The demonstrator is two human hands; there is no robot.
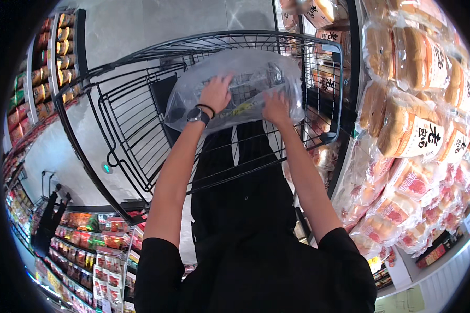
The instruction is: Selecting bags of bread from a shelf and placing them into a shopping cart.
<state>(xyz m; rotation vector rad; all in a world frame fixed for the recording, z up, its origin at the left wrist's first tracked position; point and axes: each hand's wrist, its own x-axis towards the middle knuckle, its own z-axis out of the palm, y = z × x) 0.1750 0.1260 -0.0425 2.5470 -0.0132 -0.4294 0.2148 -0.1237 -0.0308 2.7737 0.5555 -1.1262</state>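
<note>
A large translucent plastic bag (256, 62) lies puffed out in the black wire shopping cart (136, 109) in front of me. Through the film a dark grid shows faintly, along with a strip of yellow print; what the bag contains, if anything, I cannot make out. My left hand (216, 95), with a watch and a black band at its wrist, rests on the middle of the bag, fingers stretched out. On the bag's right part lies my right hand (277, 108), its fingers apart and their tips partly blurred against the plastic.
Bagged loaves of bread (410, 122) and bagged buns (391, 214) are stacked on shelves close by the cart's right side. Shelves of packaged goods (83, 245) stand at the lower left, with a person in dark clothes (49, 219) beside them. Grey tile floor (183, 18) extends beyond the cart.
</note>
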